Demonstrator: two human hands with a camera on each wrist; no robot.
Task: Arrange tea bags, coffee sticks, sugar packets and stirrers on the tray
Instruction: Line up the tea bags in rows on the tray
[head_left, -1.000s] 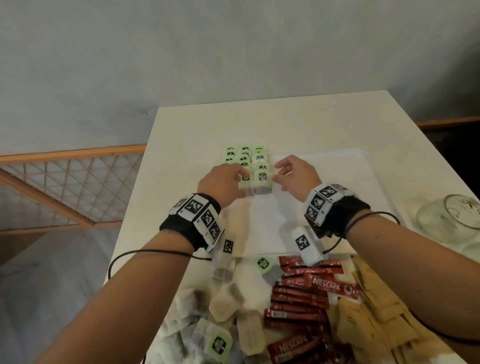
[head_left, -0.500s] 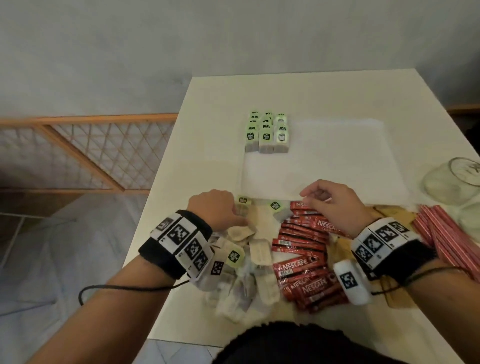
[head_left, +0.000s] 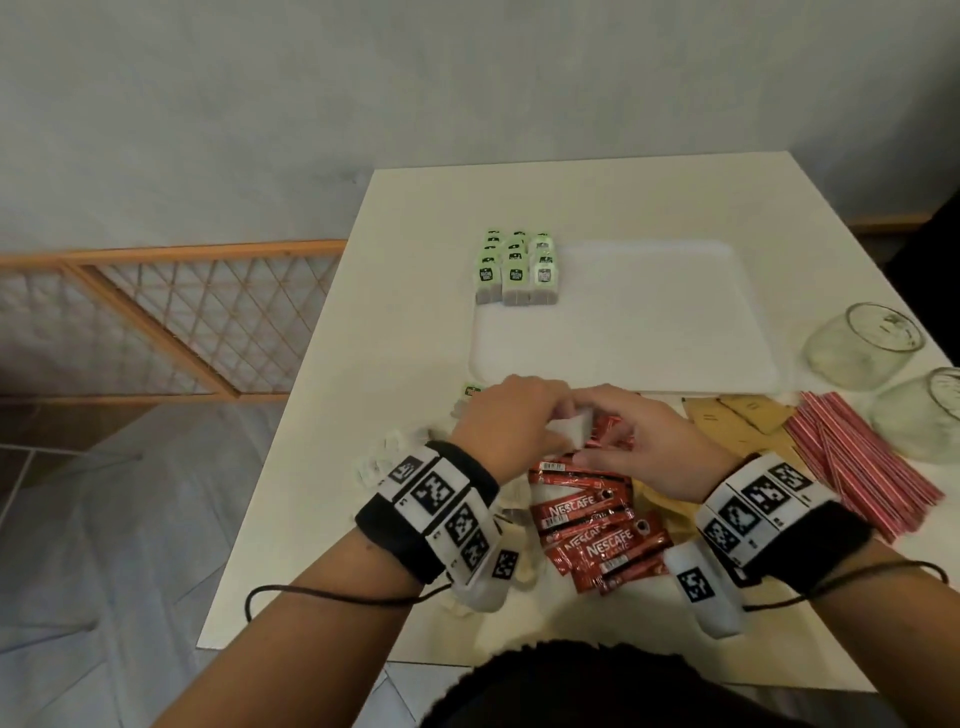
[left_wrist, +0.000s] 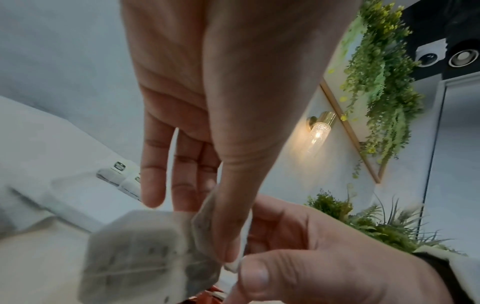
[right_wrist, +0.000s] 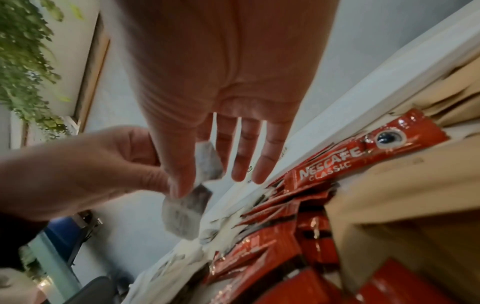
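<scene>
Head view: left hand (head_left: 511, 423) and right hand (head_left: 641, 441) together, both pinching tea bags (head_left: 730, 431) above the coffee sticks (head_left: 597, 525).

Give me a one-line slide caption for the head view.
Both hands, left hand and right hand, pinch tea bags above coffee sticks; tray holds tea-bag rows.

The head view looks steeply down from above the near edge of the desk (head_left: 426, 291), taking in its whole top. Each wrist view sits very close under its own palm, facing out along the fingers and tilted upward toward the walls. All three share the tea bag (head_left: 727, 432) (left_wrist: 145, 255) (right_wrist: 187, 214) between the hands.
</scene>
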